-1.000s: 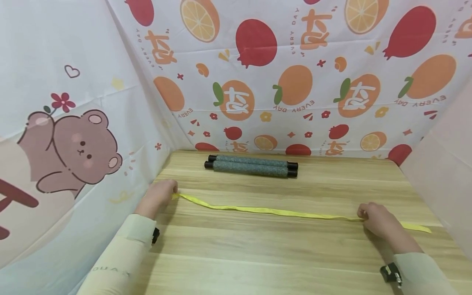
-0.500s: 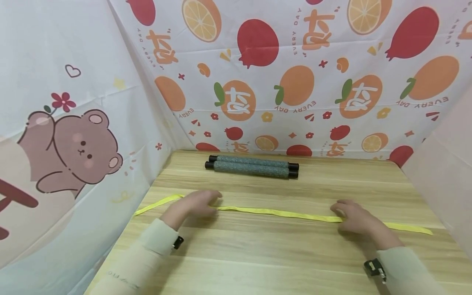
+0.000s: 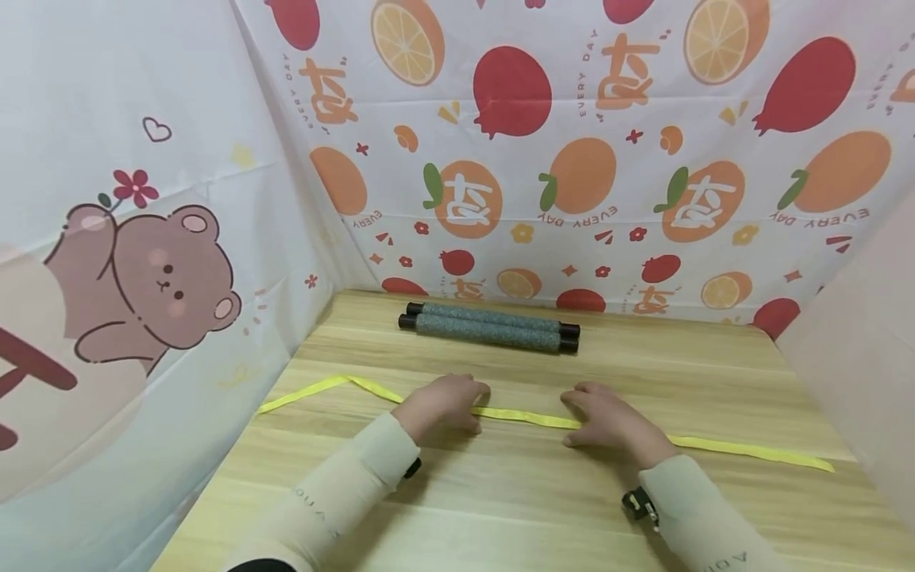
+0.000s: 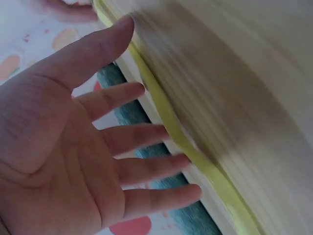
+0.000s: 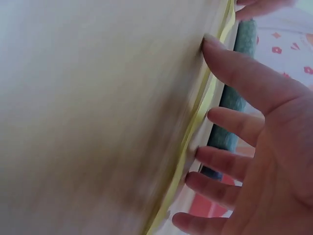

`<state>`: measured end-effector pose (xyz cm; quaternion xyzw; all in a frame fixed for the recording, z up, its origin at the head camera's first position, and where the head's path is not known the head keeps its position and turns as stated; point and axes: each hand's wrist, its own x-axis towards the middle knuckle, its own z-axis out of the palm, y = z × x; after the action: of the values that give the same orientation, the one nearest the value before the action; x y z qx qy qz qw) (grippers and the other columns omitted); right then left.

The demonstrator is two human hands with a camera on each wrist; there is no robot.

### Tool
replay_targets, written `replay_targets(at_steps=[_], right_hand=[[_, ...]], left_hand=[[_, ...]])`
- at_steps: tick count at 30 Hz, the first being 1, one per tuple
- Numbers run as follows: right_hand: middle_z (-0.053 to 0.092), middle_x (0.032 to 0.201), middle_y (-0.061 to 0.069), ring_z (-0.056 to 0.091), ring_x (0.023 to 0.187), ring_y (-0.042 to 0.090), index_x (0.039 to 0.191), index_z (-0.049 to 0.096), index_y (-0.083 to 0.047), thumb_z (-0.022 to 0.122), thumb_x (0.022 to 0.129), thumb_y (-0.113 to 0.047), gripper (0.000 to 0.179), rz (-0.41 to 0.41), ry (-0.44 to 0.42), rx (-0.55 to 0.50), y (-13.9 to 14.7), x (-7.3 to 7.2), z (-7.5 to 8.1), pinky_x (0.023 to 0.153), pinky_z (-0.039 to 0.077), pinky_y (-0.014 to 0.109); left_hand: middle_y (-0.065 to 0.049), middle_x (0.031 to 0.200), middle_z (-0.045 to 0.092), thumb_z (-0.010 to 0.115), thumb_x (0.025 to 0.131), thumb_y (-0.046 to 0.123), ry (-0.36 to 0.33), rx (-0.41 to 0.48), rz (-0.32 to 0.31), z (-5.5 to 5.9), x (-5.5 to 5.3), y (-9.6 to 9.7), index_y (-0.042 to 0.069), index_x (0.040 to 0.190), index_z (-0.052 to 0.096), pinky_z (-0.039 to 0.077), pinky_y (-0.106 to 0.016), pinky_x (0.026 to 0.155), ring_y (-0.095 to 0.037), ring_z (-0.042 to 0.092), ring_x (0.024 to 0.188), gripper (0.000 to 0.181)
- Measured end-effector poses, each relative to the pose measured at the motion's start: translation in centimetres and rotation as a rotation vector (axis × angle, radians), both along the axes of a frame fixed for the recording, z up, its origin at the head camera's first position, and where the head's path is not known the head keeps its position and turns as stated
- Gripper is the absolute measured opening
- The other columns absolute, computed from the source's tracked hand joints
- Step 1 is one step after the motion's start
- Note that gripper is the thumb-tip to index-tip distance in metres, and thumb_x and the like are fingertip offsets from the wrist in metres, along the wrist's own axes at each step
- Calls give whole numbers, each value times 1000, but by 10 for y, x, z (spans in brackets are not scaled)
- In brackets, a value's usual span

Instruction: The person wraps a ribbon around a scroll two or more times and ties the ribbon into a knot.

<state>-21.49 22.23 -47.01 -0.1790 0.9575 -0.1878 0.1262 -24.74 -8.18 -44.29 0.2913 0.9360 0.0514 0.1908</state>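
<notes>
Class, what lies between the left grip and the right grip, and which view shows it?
Between the left grip and the right grip, a stretch of yellow ribbon crosses the wooden table; the head view shows this.

Spread fingers by yellow ribbon, teal roll behind

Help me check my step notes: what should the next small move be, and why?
Probably pinch the yellow ribbon with the left hand and right hand: neither grips it, and it runs between each one's thumb and fingers.
</notes>
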Motion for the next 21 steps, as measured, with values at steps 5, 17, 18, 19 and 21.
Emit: replay_targets(at_steps=[5, 17, 18, 19, 21], right_hand=[[43, 148, 17, 36, 138, 40, 144, 50, -17, 82, 78, -43, 78, -51, -26, 43, -25, -4, 3, 108, 36, 57], [43, 145, 14, 37, 135, 36, 146, 49, -22, 85, 73, -46, 84, -120, -97, 65, -40, -5, 3, 103, 41, 58], [43, 144, 14, 37, 134, 36, 146, 49, -22, 85, 73, -46, 84, -118, -97, 70, -40, -6, 3, 102, 41, 57], [43, 144, 15, 37, 135, 37, 146, 49, -21, 85, 74, -45, 84, -112, -95, 71, -40, -7, 5, 102, 41, 57], [43, 144, 16, 36, 135, 39, 146, 48, -20, 85, 74, -43, 84, -103, -100, 65, -42, -9, 8, 103, 40, 58]], left_hand=[[-5, 125, 65, 79, 78, 52, 60, -59, -26, -4, 2, 13, 16, 132, 58, 50, -40, 97, -25, 61, 114, 68], [2, 91, 65, 81, 69, 62, 146, -127, -67, -9, -1, 22, 20, 98, 60, 53, -36, 76, -17, 62, 83, 55], [2, 93, 66, 80, 69, 62, 150, -137, -67, -8, -2, 23, 20, 99, 60, 53, -36, 76, -18, 63, 85, 56], [1, 95, 66, 80, 68, 63, 155, -148, -66, -6, -2, 23, 20, 101, 61, 53, -36, 78, -19, 63, 88, 57], [0, 100, 67, 81, 68, 63, 159, -166, -54, -3, -3, 25, 21, 104, 62, 54, -37, 79, -20, 64, 92, 59]])
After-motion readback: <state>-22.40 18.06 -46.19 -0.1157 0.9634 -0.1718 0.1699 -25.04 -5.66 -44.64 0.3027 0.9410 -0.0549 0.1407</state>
